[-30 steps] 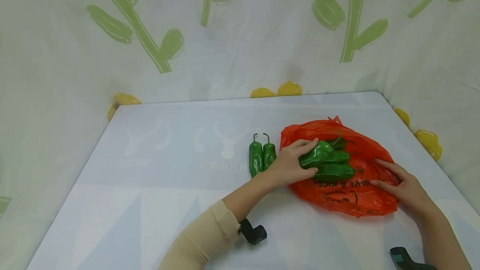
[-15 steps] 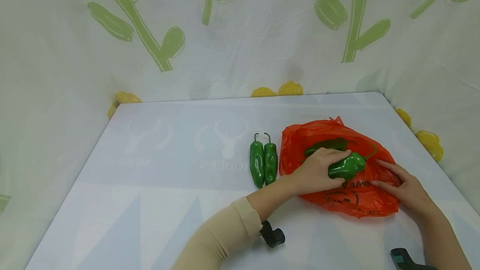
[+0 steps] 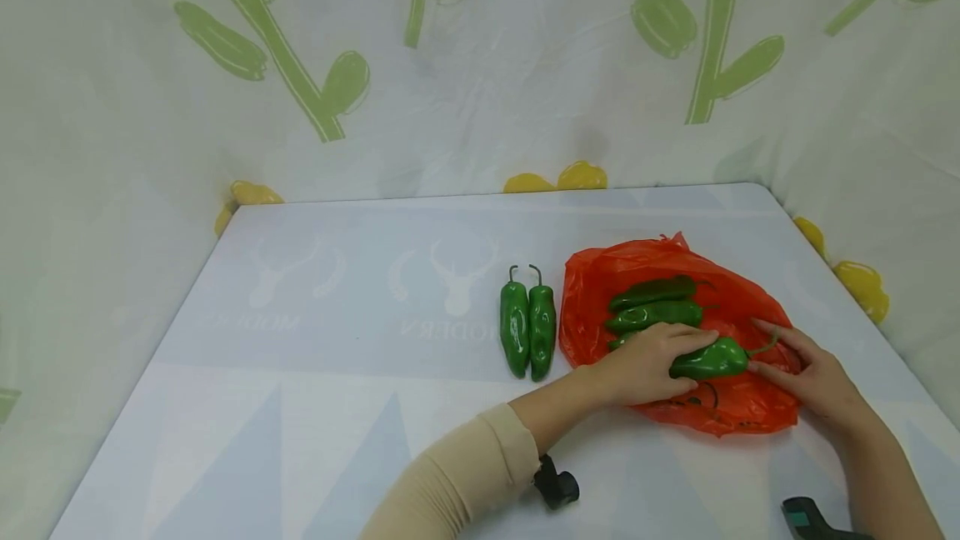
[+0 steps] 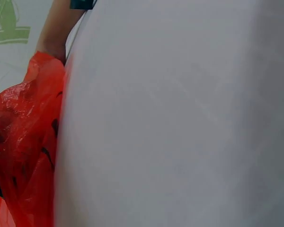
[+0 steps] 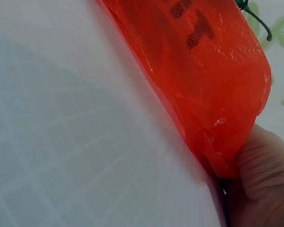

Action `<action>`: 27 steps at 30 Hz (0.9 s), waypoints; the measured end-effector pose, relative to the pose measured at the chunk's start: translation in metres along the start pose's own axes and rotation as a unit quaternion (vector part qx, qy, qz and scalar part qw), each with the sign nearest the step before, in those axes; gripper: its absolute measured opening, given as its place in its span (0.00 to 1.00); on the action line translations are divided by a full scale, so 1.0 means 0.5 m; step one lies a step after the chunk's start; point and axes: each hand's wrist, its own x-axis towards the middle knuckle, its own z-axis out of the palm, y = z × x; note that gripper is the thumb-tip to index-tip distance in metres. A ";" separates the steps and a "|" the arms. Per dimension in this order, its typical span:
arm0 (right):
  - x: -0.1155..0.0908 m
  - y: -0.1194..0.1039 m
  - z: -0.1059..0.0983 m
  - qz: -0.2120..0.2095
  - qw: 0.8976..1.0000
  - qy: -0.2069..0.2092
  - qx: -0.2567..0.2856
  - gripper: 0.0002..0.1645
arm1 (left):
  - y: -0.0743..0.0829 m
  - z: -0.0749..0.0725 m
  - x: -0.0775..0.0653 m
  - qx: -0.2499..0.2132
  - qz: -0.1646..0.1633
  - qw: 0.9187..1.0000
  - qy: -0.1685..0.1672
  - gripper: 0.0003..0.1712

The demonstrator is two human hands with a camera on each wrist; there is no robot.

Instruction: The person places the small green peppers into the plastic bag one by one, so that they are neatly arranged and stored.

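Observation:
My left hand (image 3: 648,365) grips a glossy green pepper (image 3: 712,359), whose curved stem points right. The pepper is over a spread red plastic bag (image 3: 588,290), in front of several other green peppers (image 3: 654,317) lying side by side on it. The left hand partly hides the nearest of these. My right hand (image 3: 813,373) rests at the bag's right side, thumb and forefinger spread apart on the red plastic, near the held pepper's stem. In the right wrist view the bag's edge (image 5: 227,118) overlaps the thumb (image 5: 265,165); the other fingers are hidden.
Two long green peppers (image 3: 542,332) lie parallel left of the bag, stems toward the back. Everything is on a pale patterned table (image 3: 300,340). A leaf-printed curtain (image 3: 487,90) hangs behind it. Black wrist cameras (image 3: 557,486) sit under the forearms.
My left hand has moved right and nearer with one pepper, away from the other peppers, which now show more. My right hand has stayed on the bag's right side.

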 end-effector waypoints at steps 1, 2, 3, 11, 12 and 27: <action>0.001 0.000 0.000 0.001 1.000 0.000 -0.001 0.41 | -0.001 0.002 -0.001 0.004 0.003 1.000 0.000 0.36; 0.001 0.001 -0.001 0.003 1.000 -0.001 -0.002 0.41 | -0.002 0.003 -0.001 0.008 0.007 1.000 0.002 0.35; 0.002 0.001 -0.001 0.007 1.000 -0.001 -0.002 0.41 | -0.004 0.005 -0.002 0.010 0.012 1.000 0.007 0.35; 0.006 -0.001 0.004 0.032 0.999 -0.007 0.015 0.43 | -0.013 0.020 0.001 0.042 0.044 0.998 0.011 0.34; 0.005 -0.001 0.005 0.030 0.999 -0.009 0.020 0.43 | -0.013 0.021 0.001 0.045 0.044 0.998 0.005 0.34; 0.002 -0.007 0.006 0.043 0.999 -0.018 0.022 0.44 | -0.010 0.023 -0.011 -0.001 0.003 1.000 0.016 0.35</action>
